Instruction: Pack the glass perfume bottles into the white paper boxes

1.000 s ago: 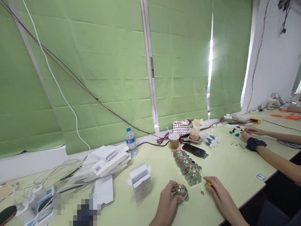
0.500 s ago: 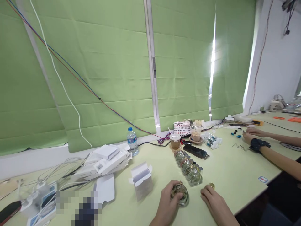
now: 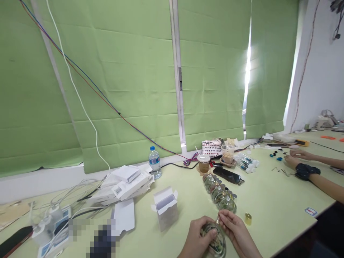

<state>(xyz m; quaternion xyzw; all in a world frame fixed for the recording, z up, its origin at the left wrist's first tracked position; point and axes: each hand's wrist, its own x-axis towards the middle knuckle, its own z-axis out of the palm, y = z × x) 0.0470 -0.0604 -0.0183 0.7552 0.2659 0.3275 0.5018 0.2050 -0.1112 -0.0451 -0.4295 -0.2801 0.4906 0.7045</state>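
A round glass perfume bottle [image 3: 219,243] is tilted in my left hand [image 3: 197,234], with the fingers and thumb closed around its body. The thumb and fingertips of my right hand [image 3: 238,231] pinch at the bottle's narrow neck; the fingers partly hide the top. On the table just beyond my right hand stands a gold cap [image 3: 248,218]. Past both hands, a row of similar glass bottles [image 3: 219,193] runs away from me, with several small grey discs along its right side. An open white carton [image 3: 167,211] stands left of my hands.
White flat boxes [image 3: 131,182], cables and a power strip [image 3: 55,233] crowd the left. A water bottle [image 3: 155,163], a drink cup [image 3: 203,164] and a phone [image 3: 228,175] stand or lie farther back. A co-worker's hands [image 3: 294,159] handle small parts at the right.
My right hand has moved left from the gold cap to the bottle's neck, leaving the cap standing on the table. My left hand keeps the bottle, now nearer to me. The view has shifted slightly.
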